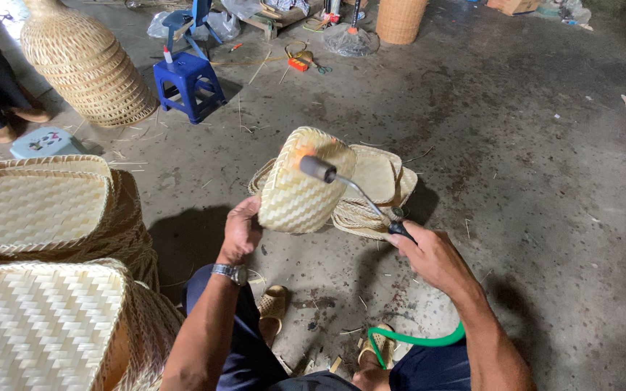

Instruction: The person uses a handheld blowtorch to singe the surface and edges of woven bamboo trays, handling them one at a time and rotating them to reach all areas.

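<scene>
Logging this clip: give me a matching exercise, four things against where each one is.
Things:
1. small woven basket
2. torch
3. blue stool
4. green hose

Places:
A. standing on the floor beside the tall woven vessel
B. gripped by the right hand
C. running under the right forearm
D. held up by the left hand

Pairs: 1-D, 2-B, 3-A, 4-C

Two hands — the left (239, 233) holds one woven basket (300, 182), the right (429, 255) one torch (342, 181) fed by one green hose (418, 339). Behind that basket, one low pile of woven trays (378, 190). Left of it, two stacks of trays (45, 210) (52, 326). Farther back — one blue stool (188, 81), one tall woven vase (85, 61), one woven cylinder (400, 20). Two sandals (273, 304) (380, 340).
</scene>
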